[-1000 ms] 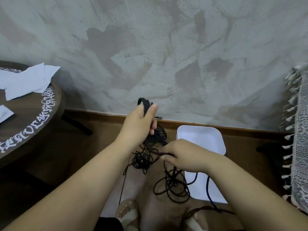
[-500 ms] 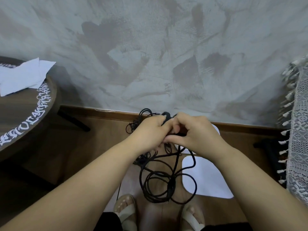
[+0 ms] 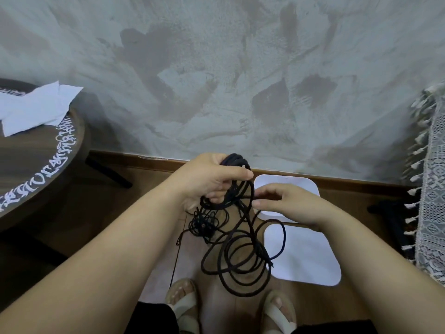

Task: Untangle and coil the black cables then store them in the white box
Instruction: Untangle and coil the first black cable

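A: While L hand [image 3: 212, 179] grips a few coiled loops, where's the rest of the black cables [image 3: 238, 256]?
B: Dangling tangled, most left to coil. R hand [image 3: 286, 203] pinches one strand; white box [image 3: 289, 180], floor's far edge, shows no cable yet.

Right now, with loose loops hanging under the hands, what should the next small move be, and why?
Probably lay the strand pinched by the right hand over the coil that the left hand grips. Most of the black cable hangs in loose loops below, with a thinner tangle beside it, so nothing seems ready for the white box.
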### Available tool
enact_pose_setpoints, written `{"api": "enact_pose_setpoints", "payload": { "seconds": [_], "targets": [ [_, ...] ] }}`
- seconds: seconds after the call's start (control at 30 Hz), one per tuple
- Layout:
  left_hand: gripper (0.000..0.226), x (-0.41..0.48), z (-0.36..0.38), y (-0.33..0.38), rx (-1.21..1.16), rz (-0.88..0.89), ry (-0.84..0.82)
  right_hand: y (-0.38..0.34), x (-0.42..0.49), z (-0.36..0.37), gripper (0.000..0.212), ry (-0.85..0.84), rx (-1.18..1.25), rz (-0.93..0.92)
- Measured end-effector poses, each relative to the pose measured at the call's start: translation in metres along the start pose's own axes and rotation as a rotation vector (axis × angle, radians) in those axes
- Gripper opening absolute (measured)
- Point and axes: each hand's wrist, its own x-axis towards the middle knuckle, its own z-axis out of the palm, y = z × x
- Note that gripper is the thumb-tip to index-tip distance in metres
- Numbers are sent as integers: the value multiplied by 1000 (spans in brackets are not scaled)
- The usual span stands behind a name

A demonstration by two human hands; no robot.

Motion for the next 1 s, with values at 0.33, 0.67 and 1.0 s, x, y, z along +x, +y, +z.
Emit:
{"api": "enact_pose_setpoints", "payload": {
  "seconds": [0.33, 0.67, 1.0],
  "targets": [
    [34, -10, -25, -1, 535, 77, 168, -7, 13, 2, 3, 292, 231, -20],
    [32, -9, -9, -4, 343, 159, -27, 5, 24, -11, 10, 624, -90, -73],
    [32, 0, -4, -8, 88, 160, 66, 0, 18, 20, 39, 3, 225, 117]
  ]
}}
